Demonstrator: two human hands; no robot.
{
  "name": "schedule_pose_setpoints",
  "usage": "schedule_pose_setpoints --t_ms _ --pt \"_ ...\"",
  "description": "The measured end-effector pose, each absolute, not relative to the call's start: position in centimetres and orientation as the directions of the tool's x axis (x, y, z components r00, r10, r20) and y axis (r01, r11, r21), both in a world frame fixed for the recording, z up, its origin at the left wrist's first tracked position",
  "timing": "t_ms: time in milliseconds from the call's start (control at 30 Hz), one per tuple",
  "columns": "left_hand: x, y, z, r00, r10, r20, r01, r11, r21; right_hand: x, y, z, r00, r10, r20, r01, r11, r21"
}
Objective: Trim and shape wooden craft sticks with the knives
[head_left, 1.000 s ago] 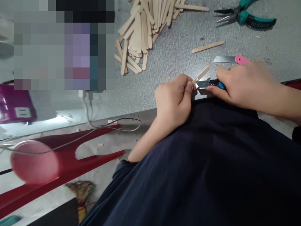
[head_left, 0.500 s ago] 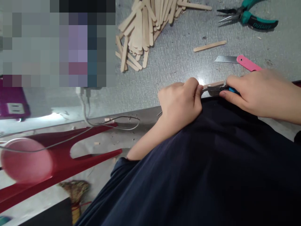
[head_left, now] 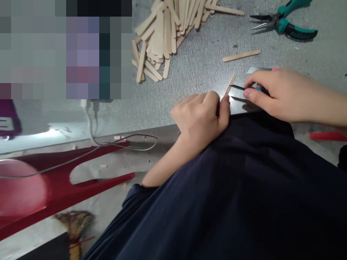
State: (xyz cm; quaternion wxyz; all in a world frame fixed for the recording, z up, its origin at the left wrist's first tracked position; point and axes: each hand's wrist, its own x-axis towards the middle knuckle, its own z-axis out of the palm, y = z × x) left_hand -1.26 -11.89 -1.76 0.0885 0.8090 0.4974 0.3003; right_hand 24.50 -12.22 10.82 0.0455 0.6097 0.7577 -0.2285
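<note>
My left hand [head_left: 202, 112] is closed at the table edge, pinching a wooden craft stick [head_left: 231, 82] that points up and away. My right hand [head_left: 273, 92] is closed around a knife with a thin dark blade [head_left: 237, 87] and a bit of blue on its handle. The blade's tip meets the side of the stick just above my left fingers. Most of the knife's handle is hidden in my palm. Behind my right hand lies a pink-handled cutter [head_left: 258, 70], mostly covered.
A heap of craft sticks [head_left: 162, 36] lies at the back, with one loose stick [head_left: 241, 56] apart from it. Green-handled needle-nose pliers [head_left: 283, 25] rest at the back right. A red stool [head_left: 58, 180] and a looping cable [head_left: 130, 136] are lower left.
The stick in my left hand has swung from nearly level to steeply upright. My right hand has shifted up and left with the knife, now covering the pink cutter's handle.
</note>
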Motion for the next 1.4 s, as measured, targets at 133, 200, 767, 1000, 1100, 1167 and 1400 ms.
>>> schedule_pose_setpoints --t_ms 133,200,767,1000,1100,1167,1400 --pt "-2.1 -12.0 -2.0 0.337 0.839 0.428 0.732 -0.519 0.441 24.0 -10.8 10.6 -0.310 0.889 -0.336 0.875 0.129 -0.466" --pt "-2.4 -12.1 -2.4 0.392 0.816 0.424 0.692 -0.566 0.449 23.9 -10.1 10.8 -0.321 0.870 -0.374 0.858 0.099 -0.505" --pt "-4.6 -10.8 -0.2 0.806 0.520 0.282 0.432 -0.843 0.320 26.5 -9.4 12.0 -0.260 0.900 -0.349 0.929 0.134 -0.346" --pt "-3.9 -10.8 -1.0 0.765 0.573 0.294 0.402 -0.782 0.476 26.8 -10.2 11.9 -0.307 0.866 -0.394 0.949 0.247 -0.196" --pt "-3.0 -10.7 -0.5 0.733 0.653 0.189 0.419 -0.653 0.631 26.5 -11.0 11.7 -0.318 0.833 -0.453 0.940 0.340 -0.034" --pt "-2.6 -10.6 -0.3 0.755 0.642 0.133 0.429 -0.636 0.641 26.2 -11.6 11.5 -0.338 0.822 -0.458 0.915 0.401 0.045" --pt "-2.0 -10.2 -0.2 0.723 0.677 0.134 0.426 -0.591 0.685 25.3 -12.4 11.4 -0.402 0.771 -0.494 0.800 0.558 0.220"
